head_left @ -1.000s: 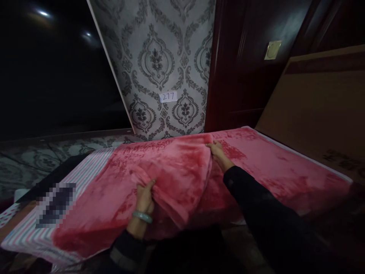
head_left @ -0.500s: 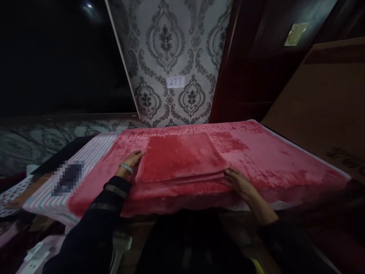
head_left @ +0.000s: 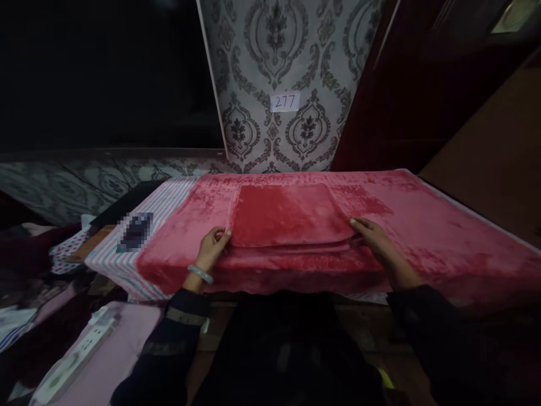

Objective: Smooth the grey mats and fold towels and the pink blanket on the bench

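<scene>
A folded red plush cloth (head_left: 287, 214) lies on a pink and red plush cover (head_left: 431, 220) spread over a table. Layers show along its near edge, the top one falling short of those below. My left hand (head_left: 211, 249), with a pale bangle on the wrist, pinches the near left corner between thumb and fingers. At the near right corner, my right hand (head_left: 376, 239) is closed on the cloth's edge, its lower fingers partly hidden in shadow.
A striped cloth (head_left: 169, 197) shows at the table's left, with a pixelated dark item (head_left: 136, 231) on it. Lower left is a white power strip (head_left: 80, 355) on a pink surface. A large dark screen (head_left: 105, 79) and patterned wall stand behind, a brown board (head_left: 499, 124) at right.
The view has shifted, so the scene sits further right and higher in the picture. My left hand has moved from the cloth's left side to its near left corner; my right hand stays at the right corner.
</scene>
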A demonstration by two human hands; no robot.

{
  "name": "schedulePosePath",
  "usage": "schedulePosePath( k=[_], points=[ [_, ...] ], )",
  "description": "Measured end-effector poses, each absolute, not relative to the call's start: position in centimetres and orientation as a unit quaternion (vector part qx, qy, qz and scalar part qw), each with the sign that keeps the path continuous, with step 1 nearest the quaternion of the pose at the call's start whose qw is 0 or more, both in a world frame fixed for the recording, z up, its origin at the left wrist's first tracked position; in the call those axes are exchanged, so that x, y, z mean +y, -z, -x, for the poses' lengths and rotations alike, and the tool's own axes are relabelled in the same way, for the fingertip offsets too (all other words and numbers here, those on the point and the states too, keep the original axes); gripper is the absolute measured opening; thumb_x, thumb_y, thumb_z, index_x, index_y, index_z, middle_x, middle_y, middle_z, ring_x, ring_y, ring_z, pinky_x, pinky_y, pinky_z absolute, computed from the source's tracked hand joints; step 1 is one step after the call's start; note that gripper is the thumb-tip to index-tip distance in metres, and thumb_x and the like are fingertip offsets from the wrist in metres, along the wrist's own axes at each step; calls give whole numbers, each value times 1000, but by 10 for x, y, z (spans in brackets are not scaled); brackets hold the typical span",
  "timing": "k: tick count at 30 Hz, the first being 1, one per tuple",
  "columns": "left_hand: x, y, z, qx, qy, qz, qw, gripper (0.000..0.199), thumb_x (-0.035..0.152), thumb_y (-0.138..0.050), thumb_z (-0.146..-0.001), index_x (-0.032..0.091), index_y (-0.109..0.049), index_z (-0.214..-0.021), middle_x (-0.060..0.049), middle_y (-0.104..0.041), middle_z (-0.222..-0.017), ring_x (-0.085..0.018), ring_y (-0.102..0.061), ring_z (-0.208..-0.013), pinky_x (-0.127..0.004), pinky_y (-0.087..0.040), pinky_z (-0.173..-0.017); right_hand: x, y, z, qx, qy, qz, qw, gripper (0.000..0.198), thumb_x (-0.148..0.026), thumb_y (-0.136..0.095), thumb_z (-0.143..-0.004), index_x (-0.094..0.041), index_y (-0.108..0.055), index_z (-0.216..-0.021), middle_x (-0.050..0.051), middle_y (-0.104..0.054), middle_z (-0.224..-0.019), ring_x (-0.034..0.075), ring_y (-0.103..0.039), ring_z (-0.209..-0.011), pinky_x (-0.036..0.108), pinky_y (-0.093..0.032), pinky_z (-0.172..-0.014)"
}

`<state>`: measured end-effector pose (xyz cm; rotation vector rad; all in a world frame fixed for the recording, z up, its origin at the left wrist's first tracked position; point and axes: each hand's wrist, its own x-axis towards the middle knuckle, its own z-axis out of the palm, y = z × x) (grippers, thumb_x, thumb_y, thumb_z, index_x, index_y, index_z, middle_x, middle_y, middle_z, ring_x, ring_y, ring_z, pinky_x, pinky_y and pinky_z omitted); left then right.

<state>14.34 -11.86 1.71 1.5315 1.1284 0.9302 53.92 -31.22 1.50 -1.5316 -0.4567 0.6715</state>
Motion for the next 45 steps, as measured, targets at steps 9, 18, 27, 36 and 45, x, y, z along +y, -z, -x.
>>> schedulePosePath(
  k=[9,18,27,36,45],
  points=[
    [-96,-22,-168,405,-491,-604,479,39,39,-74,-59,20,-62,-90,-1,-68,-87,-18,-64,-83,-25,-50,-74,-292,-28,-531,-144,-341,613,698,26,-8,-67,-74,-19,-68,-97,-1,-65,-71,13,-58,-52,25,-58,-46],
    [-106,-4,-157,438,-410,-587,544,47,49,-77,-58,20,-62,-92,3,-65,-74,-11,-53,-53,-22,-41,-48,-316,8,-522,-74,-308,617,721,27,-5,-64,-69,-20,-69,-91,-6,-51,-60,9,-49,-46,24,-58,-44],
    [-79,-22,-153,480,-464,-680,304,50,46,-70,-69,18,-67,-110,-12,-72,-108,-26,-69,-93,-38,-57,-82,-310,7,-552,-254,-114,708,649,31,-20,-68,-74,-21,-72,-105,4,-74,-88,20,-69,-82,36,-61,-80],
    [-32,-97,-256,346,-178,-913,120,68,46,-52,-93,13,-44,-151,-17,-39,-162,-30,-31,-153,-45,-26,-125,-196,-52,-539,-587,-30,752,297,59,-46,-52,-98,-16,-52,-149,13,-49,-154,29,-41,-146,46,-30,-123],
    [22,-99,-321,458,-60,-886,41,58,42,-47,-99,15,-47,-150,-20,-40,-161,-35,-31,-152,-58,-20,-124,-106,-63,-564,-506,-13,837,208,57,-48,-32,-106,-17,-49,-151,16,-45,-156,33,-40,-145,57,-30,-118]
  ],
)
